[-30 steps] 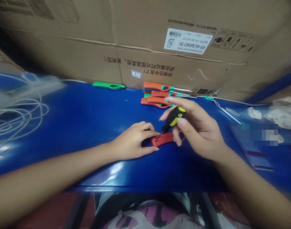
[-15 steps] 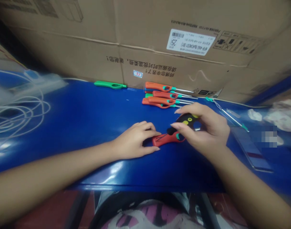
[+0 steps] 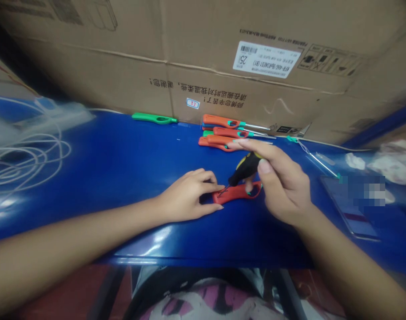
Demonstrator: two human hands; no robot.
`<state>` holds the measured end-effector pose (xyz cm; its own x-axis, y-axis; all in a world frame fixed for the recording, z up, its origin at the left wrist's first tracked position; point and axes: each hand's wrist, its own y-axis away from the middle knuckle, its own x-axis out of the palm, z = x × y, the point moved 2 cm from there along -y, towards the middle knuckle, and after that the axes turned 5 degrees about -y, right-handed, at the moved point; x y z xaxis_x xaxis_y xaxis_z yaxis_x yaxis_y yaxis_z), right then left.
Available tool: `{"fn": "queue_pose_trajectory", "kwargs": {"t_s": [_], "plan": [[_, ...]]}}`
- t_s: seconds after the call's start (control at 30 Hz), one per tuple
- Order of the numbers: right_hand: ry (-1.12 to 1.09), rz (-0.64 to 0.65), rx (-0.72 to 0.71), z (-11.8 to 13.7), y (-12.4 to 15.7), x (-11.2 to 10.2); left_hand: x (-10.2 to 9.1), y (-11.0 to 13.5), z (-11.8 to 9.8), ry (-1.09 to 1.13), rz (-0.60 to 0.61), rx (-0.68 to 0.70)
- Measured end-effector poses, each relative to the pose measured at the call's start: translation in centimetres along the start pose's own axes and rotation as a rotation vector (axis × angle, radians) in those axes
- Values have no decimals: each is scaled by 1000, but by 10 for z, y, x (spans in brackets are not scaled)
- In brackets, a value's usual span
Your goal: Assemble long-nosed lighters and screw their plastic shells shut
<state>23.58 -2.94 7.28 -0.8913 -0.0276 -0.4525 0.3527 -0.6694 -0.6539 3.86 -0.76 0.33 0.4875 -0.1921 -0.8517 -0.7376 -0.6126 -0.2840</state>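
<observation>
A red lighter body (image 3: 236, 193) lies on the blue table (image 3: 123, 164) in front of me. My left hand (image 3: 186, 196) rests on the table with thumb and fingertips pinched on the lighter's left end. My right hand (image 3: 279, 180) grips a small black and yellow screwdriver (image 3: 244, 167), tilted, its thin tip on the lighter's left part.
Several orange long-nosed lighters (image 3: 226, 131) are stacked at the back by a big cardboard box (image 3: 203, 58), with a green lighter (image 3: 153, 118) to their left. A coil of white cable (image 3: 23, 160) lies far left. A clear plastic bag (image 3: 352, 204) and loose metal rods (image 3: 318, 162) lie to the right.
My right hand tipped the screwdriver down flat, then raised it again; its tip is back on the red lighter. My left hand has stayed in place.
</observation>
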Motion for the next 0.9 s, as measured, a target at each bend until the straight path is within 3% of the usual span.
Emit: {"fn": "queue_pose_trajectory", "kwargs": {"t_s": [0.1,0.2,0.27,0.4,0.47,0.57,0.63,0.7,0.83,0.9], "plan": [[-137,39,78,-1,-1,0,-1,0,-1,-3,3,-5],[47,-131,-38,-2,-4,-5,-1,0,-1,-2,12,-15],[113,-160,-76,-3,-5,-8,-1,0,0,-6,22,-15],[-164,56,104,-6,-5,-6,-1,0,0,-11,28,-9],[-206,43,126,-5,-5,-4,-1,0,1,-9,25,-8],[21,-134,-27,-2,-4,-4,-1,0,1,-10,16,-1],[127,-173,-132,-1,-3,-3,-2,0,1,-10,10,6],[55,-111,-103,-3,-3,-4,-2,1,1,-5,4,10],[-270,90,123,-12,-2,-3,-2,1,2,6,3,13],[-240,43,83,-15,-3,-5,-1,0,2,9,6,14]]}}
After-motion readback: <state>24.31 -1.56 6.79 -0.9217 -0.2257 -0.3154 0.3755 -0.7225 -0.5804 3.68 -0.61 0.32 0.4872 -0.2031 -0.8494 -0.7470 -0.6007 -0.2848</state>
